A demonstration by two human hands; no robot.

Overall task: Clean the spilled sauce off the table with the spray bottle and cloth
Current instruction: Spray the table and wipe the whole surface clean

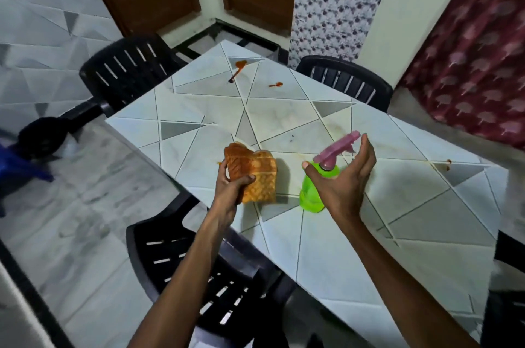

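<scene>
An orange cloth (252, 174) is gripped in the left hand (231, 185), thumb over its front and fingers wrapped behind, just above the near part of the tiled table (326, 256). The right hand (345, 177) is spread wide around a green spray bottle (312, 191) with a pink trigger head (336, 148); whether the palm is touching the bottle or is only close beside it cannot be told. The bottle stands upright on the table, just right of the cloth. Red sauce spills (238, 70) are seen at the far end, a smaller smear (276, 85) near them and another spot (448, 163) by the right edge, all well apart from the hands.

The cloth is judged soft and limp, best bunched in the fist. The bottle looks like light, smooth plastic, possibly slippery; it is best taken at the neck beneath the trigger. No label, brand or writing can be read on either. Black plastic chairs (130, 69) are set around the table.
</scene>
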